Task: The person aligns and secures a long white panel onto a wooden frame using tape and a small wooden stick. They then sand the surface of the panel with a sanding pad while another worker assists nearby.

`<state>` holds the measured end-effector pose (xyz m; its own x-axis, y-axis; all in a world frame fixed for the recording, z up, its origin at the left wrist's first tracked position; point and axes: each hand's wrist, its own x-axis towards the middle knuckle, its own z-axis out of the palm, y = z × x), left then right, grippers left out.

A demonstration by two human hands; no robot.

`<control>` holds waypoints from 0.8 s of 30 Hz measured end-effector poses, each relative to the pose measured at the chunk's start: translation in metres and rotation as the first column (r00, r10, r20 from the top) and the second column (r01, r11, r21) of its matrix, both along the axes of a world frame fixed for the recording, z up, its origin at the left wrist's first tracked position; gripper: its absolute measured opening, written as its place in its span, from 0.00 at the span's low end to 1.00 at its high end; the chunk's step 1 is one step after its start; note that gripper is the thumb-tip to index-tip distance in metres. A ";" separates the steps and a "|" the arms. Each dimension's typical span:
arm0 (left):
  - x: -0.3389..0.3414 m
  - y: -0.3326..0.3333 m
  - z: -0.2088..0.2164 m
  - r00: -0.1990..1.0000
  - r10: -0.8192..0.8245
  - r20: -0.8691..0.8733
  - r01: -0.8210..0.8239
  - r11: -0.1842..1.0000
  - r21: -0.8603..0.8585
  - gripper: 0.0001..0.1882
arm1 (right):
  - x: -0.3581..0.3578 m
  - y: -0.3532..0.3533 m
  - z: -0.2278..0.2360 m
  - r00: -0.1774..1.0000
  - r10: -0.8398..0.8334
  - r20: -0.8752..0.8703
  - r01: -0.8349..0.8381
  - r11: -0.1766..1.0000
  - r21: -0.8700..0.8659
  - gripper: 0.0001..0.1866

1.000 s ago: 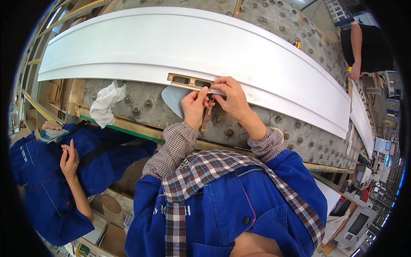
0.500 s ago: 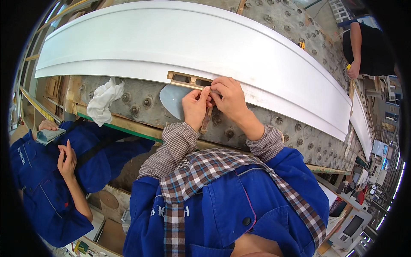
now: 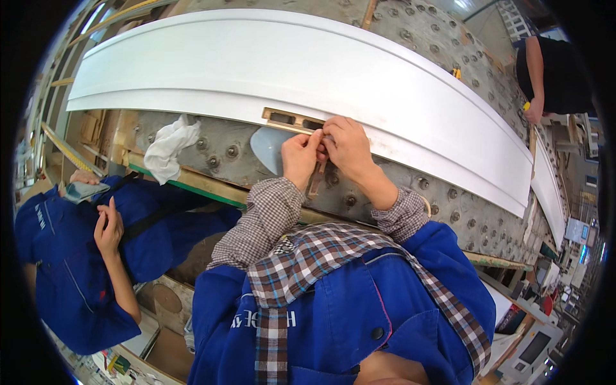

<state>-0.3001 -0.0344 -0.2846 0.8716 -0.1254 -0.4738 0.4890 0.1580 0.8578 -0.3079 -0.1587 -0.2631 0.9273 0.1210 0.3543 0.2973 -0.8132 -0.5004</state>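
Two hands meet at the near edge of a long white panel (image 3: 359, 83), seen from the head camera. The left hand (image 3: 299, 157) and the right hand (image 3: 346, 146) touch each other, knuckles up, right at the end of a rectangular cutout (image 3: 292, 120) in that edge. The cutout shows bare wood and two dark holes, and it lies just left of the fingers. The fingers (image 3: 316, 138) of both hands are pressed together around something small at the panel's edge; it is too hidden to tell what it is. A thin wooden stick (image 3: 315, 179) hangs just below the hands, between the wrists, and which hand holds it I cannot tell.

The panel rests on a grey worktop (image 3: 449, 212) studded with round bolts. A pale blue, rounded piece (image 3: 266, 147) lies on the worktop just left of the left hand, under the cutout. Farther left, well apart from the fingers, a crumpled white rag (image 3: 168, 149) sits on the worktop's edge.

Both forearms wear checked sleeves under a blue work jacket. To the far left, another person in blue (image 3: 70, 256) sits low beside the worktop, one hand raised. At the far right, a person in black (image 3: 555, 70) leans over the same panel's far end.
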 end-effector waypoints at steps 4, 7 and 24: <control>-0.001 0.004 0.003 1.000 -0.029 -0.003 0.029 0.999 -0.028 0.17 | 0.000 -0.005 0.002 0.999 0.043 -0.022 -0.042 0.999 0.031 0.06; 0.004 0.009 0.005 0.998 -0.040 -0.058 0.038 0.998 -0.044 0.19 | -0.002 -0.014 0.011 0.990 0.077 -0.119 -0.066 0.993 0.093 0.13; 0.027 0.068 0.000 0.963 0.264 -0.062 -0.269 0.957 -0.113 0.15 | 0.011 -0.041 0.073 0.988 -0.103 0.116 0.074 0.970 0.230 0.10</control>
